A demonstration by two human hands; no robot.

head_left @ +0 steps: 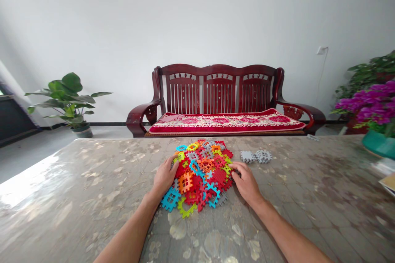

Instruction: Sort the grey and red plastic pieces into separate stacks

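Note:
A heap of interlocking plastic building pieces (218, 176) in red, orange, blue, lime and grey lies in front of me, many with cut-out windows and notched edges. My left hand (165, 177) rests against the heap's left side, thumb apart from the fingers, holding nothing that I can see. On the opposite side my right hand (246, 180) has its fingertips at the heap's edge, fingers loosely stretched and thumb apart. A blue window piece (170, 199) and a lime frame piece (186, 208) lie at the near edge.
Grey pieces (263, 156) sit together right of the heap on the patterned table cover (123, 213). Another small grey piece (312, 137) lies at the far edge. A teal flowerpot (378, 144) stands at the right. Behind the table is a wooden bench (219, 90).

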